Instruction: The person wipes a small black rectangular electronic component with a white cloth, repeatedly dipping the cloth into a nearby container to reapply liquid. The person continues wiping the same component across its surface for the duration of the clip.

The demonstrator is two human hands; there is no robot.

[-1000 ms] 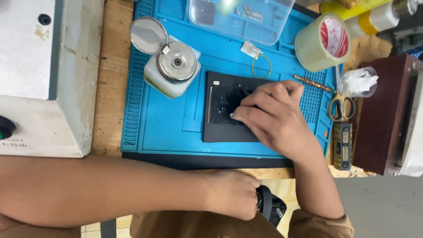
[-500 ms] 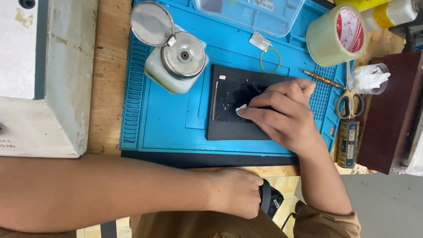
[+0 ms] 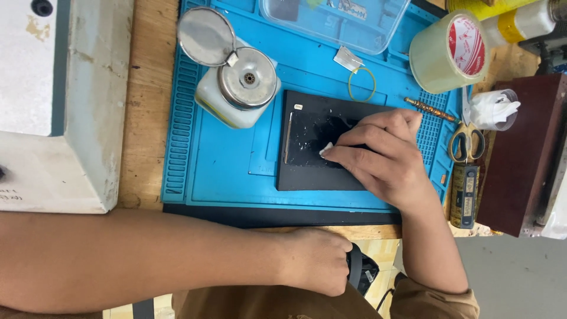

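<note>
A black flat panel lies on a blue work mat. My right hand rests on the panel, its fingertips pressing a small white wad against the dark, speckled surface. My left hand is below the table's front edge, closed around a black object that is mostly hidden. My left forearm stretches across the bottom of the view.
A white bottle with a metal pump top and open lid stands left of the panel. A clear plastic tray, tape roll, rubber band, scissors and a white box surround the mat.
My right hand has slid slightly across the panel with the white wad. The camera view has shifted a little. My left hand stays on the black object.
</note>
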